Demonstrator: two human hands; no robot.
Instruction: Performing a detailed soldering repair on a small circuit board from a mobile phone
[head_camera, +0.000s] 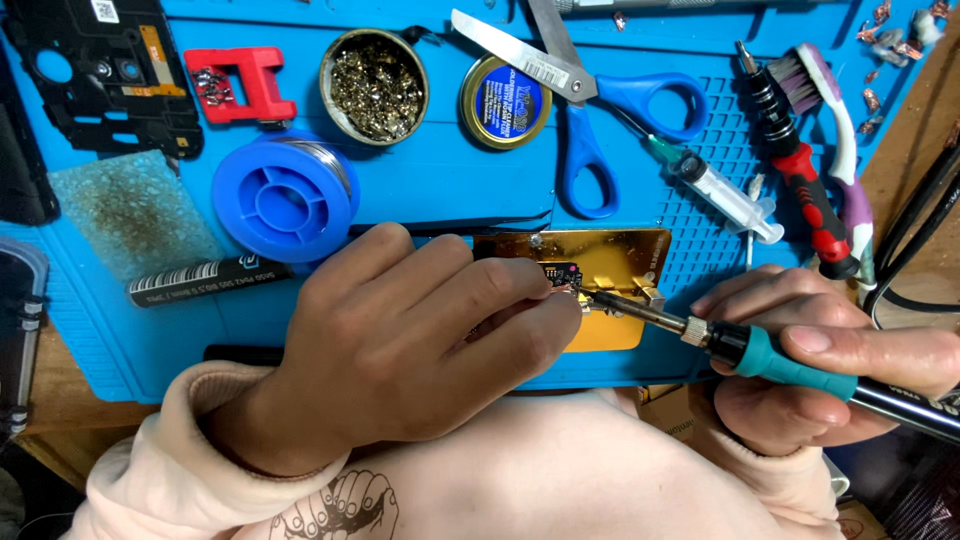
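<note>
Head view, left to right: a black perforated phone frame (100, 75) lies at the far left of the blue silicone mat (450, 190) on the worktop, beside a red plastic clamp block (245, 85), a blue plastic spool of grey solder wire (285, 195) and a round tin of brass wool (375, 87). The left hand (400, 340) is curled, its fingertips pinched together at a small dark circuit board (560, 272) on the shiny gold metal holder plate (600, 290); what they pinch is too small to tell. For a clean joint, the left hand looks best braced on the mat, the tip resting lightly on the pad. Blue-handled steel scissors (590, 110) and a clear plastic syringe (720, 190) lie beyond. The right hand (820, 370) is closed around the teal-and-black soldering iron (770, 355), whose slim metal tip meets the board's edge.
</note>
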